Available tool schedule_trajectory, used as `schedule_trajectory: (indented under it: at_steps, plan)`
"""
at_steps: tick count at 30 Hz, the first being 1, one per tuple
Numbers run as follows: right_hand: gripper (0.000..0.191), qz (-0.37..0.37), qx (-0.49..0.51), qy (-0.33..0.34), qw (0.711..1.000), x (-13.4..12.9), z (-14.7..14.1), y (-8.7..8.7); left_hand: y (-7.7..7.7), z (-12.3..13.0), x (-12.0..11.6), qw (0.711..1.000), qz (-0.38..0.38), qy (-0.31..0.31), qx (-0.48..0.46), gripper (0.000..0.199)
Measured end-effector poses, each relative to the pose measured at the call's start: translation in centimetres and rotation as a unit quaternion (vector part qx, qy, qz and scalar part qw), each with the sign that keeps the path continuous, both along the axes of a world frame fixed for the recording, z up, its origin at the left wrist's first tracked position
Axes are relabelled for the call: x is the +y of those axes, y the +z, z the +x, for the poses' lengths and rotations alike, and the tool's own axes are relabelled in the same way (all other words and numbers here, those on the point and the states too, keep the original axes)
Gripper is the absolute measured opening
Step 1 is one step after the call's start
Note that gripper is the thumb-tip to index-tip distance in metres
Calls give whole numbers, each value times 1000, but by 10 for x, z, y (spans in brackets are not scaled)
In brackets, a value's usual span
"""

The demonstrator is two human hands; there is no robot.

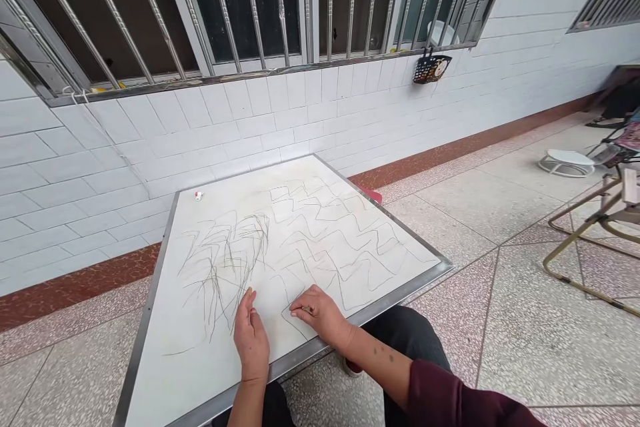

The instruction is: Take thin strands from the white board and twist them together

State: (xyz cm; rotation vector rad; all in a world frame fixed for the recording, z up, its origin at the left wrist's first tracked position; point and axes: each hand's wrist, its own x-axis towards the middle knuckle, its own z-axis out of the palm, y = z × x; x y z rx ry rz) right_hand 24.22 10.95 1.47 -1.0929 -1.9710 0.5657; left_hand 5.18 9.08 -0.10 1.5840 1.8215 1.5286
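Just inside the metal edge [300, 352], the right hand [323, 315] pinches a strand [287, 297].

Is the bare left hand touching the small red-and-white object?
Apart: the head view shows white tabletop and thin dark lines between left hand and object.

Kinda plain tbh: white counter [185, 380], grey rim [140, 347], dark zigzag strands [264, 232], maroon sleeve [450, 393], floor [525, 320] all speckled in pink and grey.

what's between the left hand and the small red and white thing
In the head view, a cluster of thin dark strands lies between the left hand and that small thing.
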Motion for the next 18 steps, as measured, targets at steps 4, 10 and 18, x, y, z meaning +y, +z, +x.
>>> schedule_trajectory:
  at_steps: [4,10,18]
  plan:
    - [4,-19,70,-15,997,-2,9,6,0,0,-1,1000,-4,9,-13,41]
    - [15,31,133,-59,989,7,26,34,-1,1,-1,999,-2,5,-34,38]
    - [15,64,189,-62,978,9,35,69,1,5,-3,997,-5,8,-74,39]
